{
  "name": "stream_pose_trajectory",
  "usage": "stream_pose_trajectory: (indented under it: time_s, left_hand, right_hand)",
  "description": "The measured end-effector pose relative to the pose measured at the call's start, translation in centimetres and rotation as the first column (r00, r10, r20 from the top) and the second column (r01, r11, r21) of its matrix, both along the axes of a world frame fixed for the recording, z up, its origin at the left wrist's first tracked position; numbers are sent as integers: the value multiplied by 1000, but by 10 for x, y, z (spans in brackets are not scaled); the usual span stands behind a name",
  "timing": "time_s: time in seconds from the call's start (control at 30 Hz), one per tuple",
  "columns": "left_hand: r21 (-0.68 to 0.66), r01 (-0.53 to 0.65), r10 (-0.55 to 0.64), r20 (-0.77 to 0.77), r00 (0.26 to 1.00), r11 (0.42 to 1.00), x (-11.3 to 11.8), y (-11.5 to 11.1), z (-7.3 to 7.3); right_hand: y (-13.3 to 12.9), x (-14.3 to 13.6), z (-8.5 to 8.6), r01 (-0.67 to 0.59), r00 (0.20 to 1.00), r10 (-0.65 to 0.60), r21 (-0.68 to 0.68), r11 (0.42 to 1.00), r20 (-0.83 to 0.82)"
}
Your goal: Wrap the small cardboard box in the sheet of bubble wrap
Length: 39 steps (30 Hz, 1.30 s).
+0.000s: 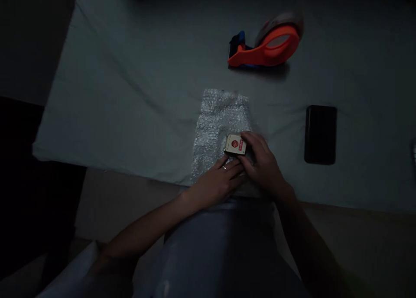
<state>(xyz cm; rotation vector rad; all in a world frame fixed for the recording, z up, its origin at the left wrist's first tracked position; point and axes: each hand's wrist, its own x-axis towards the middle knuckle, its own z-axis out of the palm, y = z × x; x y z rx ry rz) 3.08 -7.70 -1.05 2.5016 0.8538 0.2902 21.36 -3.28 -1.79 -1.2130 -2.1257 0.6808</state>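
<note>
A small cream tape measure (234, 144) with a red round mark and a red label lies on a sheet of bubble wrap (212, 120). My right hand (261, 161) holds its right side, with fingers at the top corner and the thumb at the lower edge. Just below it, my left hand (219, 181) rests flat on the near part of the wrap, fingers stretched to the right and a ring on one of them. Its fingertips come close to my right thumb and are partly hidden there.
An orange tape dispenser (266, 51) with a roll of clear tape lies at the back. To the right is a black rectangular case (320, 134). A pale cloth (130, 94) covers the table, whose near edge runs by my body. The light is dim.
</note>
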Motion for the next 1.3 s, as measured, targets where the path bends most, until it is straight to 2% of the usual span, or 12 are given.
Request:
stream_pose_trajectory:
  time_s: [0.13,0.3,0.47,0.57,0.6,0.73,0.83,0.93,1.03,1.13,1.23,1.3]
  left_hand:
    - [-2,-64,64,32,997,998,-8,-4,5]
    - [-24,-191,192,37,981,981,-21,-5,22]
    - [19,-354,350,103,931,935,-22,6,39]
    - [83,-399,386,139,912,913,-18,21,45]
    - [101,-409,393,143,908,907,-17,27,46]
    - [132,-443,428,131,894,887,-13,56,45]
    - [93,-472,465,85,881,877,-13,73,39]
    - [12,-473,473,3,881,881,-12,83,32]
    - [-59,-491,492,-5,871,869,-11,86,26]
    - [-141,-519,529,50,847,843,-15,85,24]
    - [-152,-581,599,126,791,799,-26,79,24]
    - [-71,-603,604,193,773,795,-34,72,26]
  right_hand:
    - [-1,6,0,17,1000,-16,-56,998,17]
    - [-1,8,-1,11,999,-6,-102,995,48]
    - [-8,18,24,60,995,-63,-47,997,-71]
    - [-11,21,41,-96,995,94,-63,993,-32]
    - [-10,20,44,-94,996,94,-56,994,8]
    - [4,13,37,111,993,-110,-27,993,49]
    - [13,9,27,224,974,-223,-18,974,33]
    - [10,7,26,265,959,-280,195,944,52]
    - [1,0,31,103,976,-162,347,932,146]
    - [-7,-10,30,-80,961,-8,305,949,277]
    - [-7,-16,23,-108,938,8,269,957,346]
    - [-5,-15,19,-102,944,13,256,961,330]
